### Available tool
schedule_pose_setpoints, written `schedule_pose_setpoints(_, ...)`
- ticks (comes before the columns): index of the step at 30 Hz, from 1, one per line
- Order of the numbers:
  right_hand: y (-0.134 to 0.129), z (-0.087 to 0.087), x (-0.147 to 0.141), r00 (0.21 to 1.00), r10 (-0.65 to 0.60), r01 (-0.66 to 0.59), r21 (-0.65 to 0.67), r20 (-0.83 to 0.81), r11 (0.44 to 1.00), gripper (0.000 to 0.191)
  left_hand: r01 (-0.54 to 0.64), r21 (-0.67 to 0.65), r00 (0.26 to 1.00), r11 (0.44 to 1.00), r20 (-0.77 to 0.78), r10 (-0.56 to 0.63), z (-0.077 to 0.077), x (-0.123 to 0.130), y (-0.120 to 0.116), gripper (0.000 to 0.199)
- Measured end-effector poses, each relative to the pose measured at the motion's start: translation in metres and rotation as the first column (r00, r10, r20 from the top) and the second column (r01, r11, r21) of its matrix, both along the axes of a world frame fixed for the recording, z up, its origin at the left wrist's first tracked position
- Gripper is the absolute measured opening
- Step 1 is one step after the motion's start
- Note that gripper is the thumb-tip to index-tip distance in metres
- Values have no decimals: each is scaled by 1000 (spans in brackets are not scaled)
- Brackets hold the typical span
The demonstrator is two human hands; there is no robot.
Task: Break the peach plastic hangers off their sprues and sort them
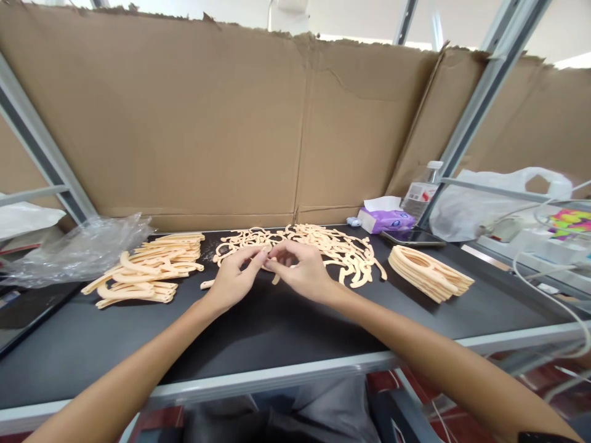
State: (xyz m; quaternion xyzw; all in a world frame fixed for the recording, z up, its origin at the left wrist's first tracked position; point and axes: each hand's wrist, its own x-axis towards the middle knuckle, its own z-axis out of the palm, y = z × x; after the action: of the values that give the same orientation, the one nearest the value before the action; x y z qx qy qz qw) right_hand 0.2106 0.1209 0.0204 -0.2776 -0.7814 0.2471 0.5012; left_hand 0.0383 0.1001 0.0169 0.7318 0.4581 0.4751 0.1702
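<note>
Over the middle of the black table, my left hand (235, 276) and my right hand (305, 269) meet at the fingertips. Both are closed in a pinch on a small beige plastic piece (276, 279), mostly covered by my fingers; its lower end shows below them. Just behind my hands spreads a loose pile of curved, hook-like beige pieces (348, 252). One flat beige piece (207, 285) lies beside my left wrist. Further left is a heap of longer, curved beige arms (152, 264). To the right stands a neat stack of beige frame-shaped pieces (429, 274).
Brown cardboard (194, 123) walls off the back. Crumpled clear plastic (87, 246) lies at the left. A purple tissue pack (385, 219), a dark phone (413, 236) and a bottle (422, 192) sit at the back right. White cables (549, 292) hang by the right edge.
</note>
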Motion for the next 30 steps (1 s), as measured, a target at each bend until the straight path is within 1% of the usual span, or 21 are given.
schedule_pose_setpoints(2, 1, 2, -12, 1000, 3, -4, 40, 19, 999, 12, 2, -7, 998, 1000, 55, -1, 3, -1, 0, 41)
schedule_pose_setpoints(5, 10, 1, -25, 999, 11, -13, 44, 51, 999, 13, -29, -9, 985, 1000, 169, 30, 7, -10, 4, 40)
schedule_pose_setpoints(6, 13, -1, -27, 997, -6, 2, 53, 81, 999, 15, -49, -5, 976, 999, 213, 49, 8, -14, 6, 39)
schedule_pose_setpoints(8, 19, -7, -27, 979, -100, 83, 105, 176, 991, 25, -122, 9, 950, 992, 290, 114, 9, -23, 12, 38)
schedule_pose_setpoints(10, 23, -15, -24, 931, -215, 161, 196, 297, 967, 28, -166, 7, 927, 986, 342, 153, 9, -30, 18, 38)
schedule_pose_setpoints(12, 25, -23, -20, 868, -286, 187, 266, 405, 946, 28, -167, -5, 910, 986, 384, 157, 9, -35, 22, 39)
schedule_pose_setpoints(14, 27, -28, -18, 815, -320, 204, 279, 484, 939, 31, -156, -13, 900, 988, 411, 147, 8, -37, 25, 39)
schedule_pose_setpoints(16, 27, -31, -19, 786, -320, 201, 272, 528, 941, 32, -143, -26, 895, 989, 424, 141, 8, -38, 25, 36)
schedule_pose_setpoints(20, 26, -29, -23, 788, -283, 166, 254, 547, 953, 24, -99, -87, 884, 991, 450, 128, 7, -37, 24, 35)
schedule_pose_setpoints(24, 25, -26, -23, 799, -261, 175, 206, 542, 963, 18, -51, -142, 863, 988, 491, 116, 7, -35, 24, 35)
schedule_pose_setpoints(28, 26, -24, -22, 824, -256, 198, 165, 505, 966, 16, -23, -158, 837, 987, 537, 106, 7, -36, 26, 35)
schedule_pose_setpoints(30, 28, -23, -21, 840, -250, 210, 136, 482, 968, 16, -35, -155, 832, 987, 543, 115, 6, -38, 27, 35)
